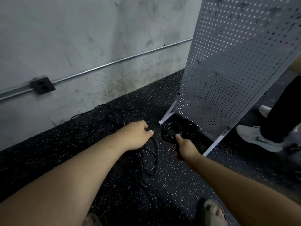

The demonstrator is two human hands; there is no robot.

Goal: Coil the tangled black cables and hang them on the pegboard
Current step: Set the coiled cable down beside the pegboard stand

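Observation:
A tangle of thin black cables [114, 118] sprawls over the dark speckled floor, with loose loops [149, 162] trailing toward me. A small black coil [171, 130] lies flat at the foot of the grey pegboard [236, 66], which stands upright on white feet. My left hand [136, 136] hovers low over the floor, fingers curled and pinched on a strand of the loose cable. My right hand [185, 148] reaches to the coil, its forefinger touching the coil's near edge while the other fingers are folded.
A stained concrete wall [81, 46] with a metal conduit and a black outlet box [42, 85] runs behind the cables. Another person's legs and white sneakers [257, 137] stand right of the pegboard. My own sandalled foot [213, 212] shows at the bottom.

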